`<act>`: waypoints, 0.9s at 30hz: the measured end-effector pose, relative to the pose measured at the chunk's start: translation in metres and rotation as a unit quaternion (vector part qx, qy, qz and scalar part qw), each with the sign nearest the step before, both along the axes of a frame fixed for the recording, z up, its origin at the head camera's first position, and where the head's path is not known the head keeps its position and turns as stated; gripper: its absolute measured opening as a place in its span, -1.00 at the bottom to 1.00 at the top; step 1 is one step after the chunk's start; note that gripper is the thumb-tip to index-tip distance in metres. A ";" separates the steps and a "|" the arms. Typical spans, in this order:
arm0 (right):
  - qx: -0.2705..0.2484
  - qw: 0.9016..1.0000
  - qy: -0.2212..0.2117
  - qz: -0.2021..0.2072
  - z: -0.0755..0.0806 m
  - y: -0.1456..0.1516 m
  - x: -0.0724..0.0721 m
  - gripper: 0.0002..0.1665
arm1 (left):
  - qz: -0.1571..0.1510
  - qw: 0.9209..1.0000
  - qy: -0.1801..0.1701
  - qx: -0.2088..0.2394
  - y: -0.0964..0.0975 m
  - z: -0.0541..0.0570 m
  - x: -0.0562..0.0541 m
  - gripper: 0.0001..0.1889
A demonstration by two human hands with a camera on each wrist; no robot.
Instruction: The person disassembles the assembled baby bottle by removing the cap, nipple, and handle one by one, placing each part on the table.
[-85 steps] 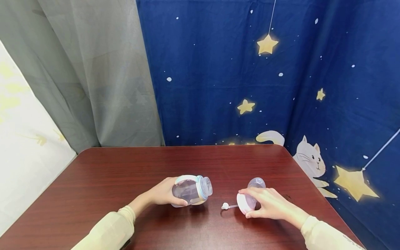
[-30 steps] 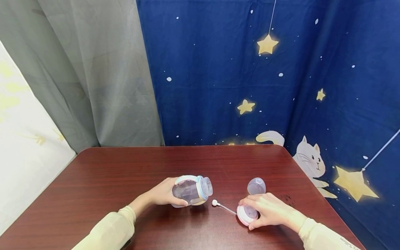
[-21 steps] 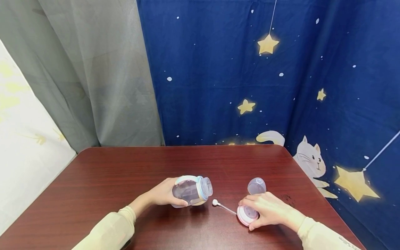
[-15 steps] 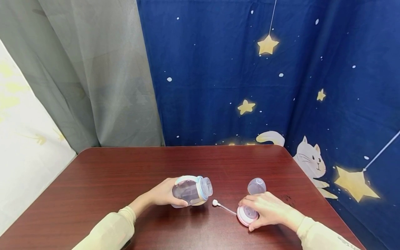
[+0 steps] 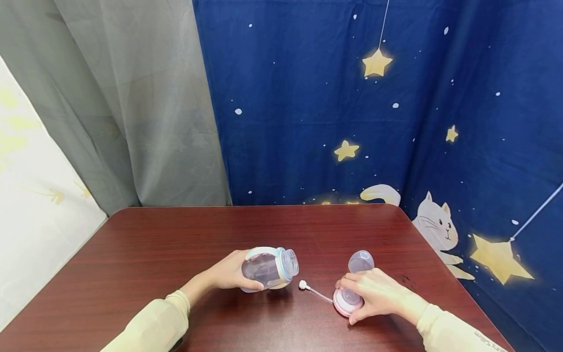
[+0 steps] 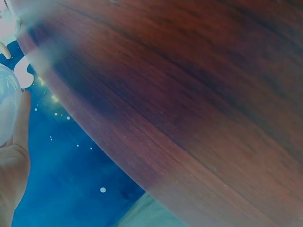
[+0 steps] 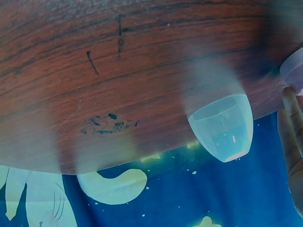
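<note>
My left hand (image 5: 230,270) grips a clear baby bottle (image 5: 263,269) with a pale handle. The bottle is tilted on its side, its uncapped threaded neck pointing right. At the left wrist view's edge, part of the hand (image 6: 14,175) and bottle (image 6: 7,104) show. My right hand (image 5: 376,295) holds a pink-and-white bottle collar (image 5: 345,304) with a clear teat, low over the table; the palm hides part of it. From the collar a thin straw (image 5: 320,294) runs left to a white weighted end (image 5: 303,284). Just behind the right hand stands a clear domed cap (image 5: 361,261), also in the right wrist view.
The dark red wooden table (image 5: 176,239) has its far edge against a grey curtain (image 5: 167,122) and a blue starry curtain (image 5: 299,122). Dark marks (image 7: 111,124) lie on the tabletop near the cap. A small dark object (image 5: 178,344) shows beside the left sleeve.
Since the oldest frame, the right hand has brought the collar lower and nearer, apart from the cap; the straw's end has shifted left. Over the last second almost nothing moves. The left hand stays still.
</note>
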State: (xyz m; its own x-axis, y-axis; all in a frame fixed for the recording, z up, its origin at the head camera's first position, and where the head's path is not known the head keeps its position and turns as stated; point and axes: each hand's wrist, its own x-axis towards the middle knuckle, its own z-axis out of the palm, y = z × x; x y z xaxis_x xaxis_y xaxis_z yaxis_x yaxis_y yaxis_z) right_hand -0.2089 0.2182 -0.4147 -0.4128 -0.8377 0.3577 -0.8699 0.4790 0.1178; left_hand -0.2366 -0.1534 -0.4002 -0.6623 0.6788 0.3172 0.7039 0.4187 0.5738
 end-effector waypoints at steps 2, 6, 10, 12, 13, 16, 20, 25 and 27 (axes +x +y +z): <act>-0.001 1.000 -0.001 -0.007 0.002 0.000 -0.001 -0.24 | 0.001 1.000 0.001 -0.001 0.000 0.000 0.000 -0.30; -0.006 1.000 0.010 -0.020 0.009 -0.001 -0.004 -0.28 | 0.003 1.000 -0.001 0.001 0.000 0.000 0.000 -0.29; -0.026 0.999 0.036 -0.018 0.015 -0.005 -0.010 -0.33 | 0.002 1.000 -0.005 0.004 0.001 0.000 0.001 -0.29; -0.039 0.998 0.041 -0.018 0.018 -0.008 -0.012 -0.37 | 0.002 1.000 -0.006 0.005 0.002 0.000 0.001 -0.28; -0.047 0.998 0.040 -0.020 0.019 -0.010 -0.012 -0.39 | 0.001 1.000 -0.007 0.006 0.002 0.001 0.002 -0.28; -0.067 0.997 0.025 -0.025 0.021 -0.018 -0.014 -0.43 | 0.001 1.000 -0.005 0.007 0.002 0.001 0.001 -0.28; -0.084 0.996 -0.003 -0.026 0.024 -0.030 -0.014 -0.44 | -0.004 1.000 0.005 0.009 0.003 0.002 0.000 -0.29; -0.086 0.996 -0.034 -0.019 0.022 -0.043 -0.013 -0.42 | -0.006 1.000 0.014 0.008 0.004 0.002 -0.001 -0.30; -0.081 0.995 -0.045 -0.025 0.021 -0.048 -0.013 -0.40 | -0.001 1.000 0.014 0.006 0.004 0.003 -0.001 -0.30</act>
State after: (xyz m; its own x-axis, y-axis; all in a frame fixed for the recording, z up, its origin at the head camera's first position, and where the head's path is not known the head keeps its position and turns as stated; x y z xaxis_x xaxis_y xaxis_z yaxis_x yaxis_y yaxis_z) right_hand -0.2221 0.1706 -0.3937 -0.4893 -0.7491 0.4466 -0.8476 0.5290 -0.0415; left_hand -0.2376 -0.1494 -0.3974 -0.6517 0.6766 0.3429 0.7205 0.4107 0.5588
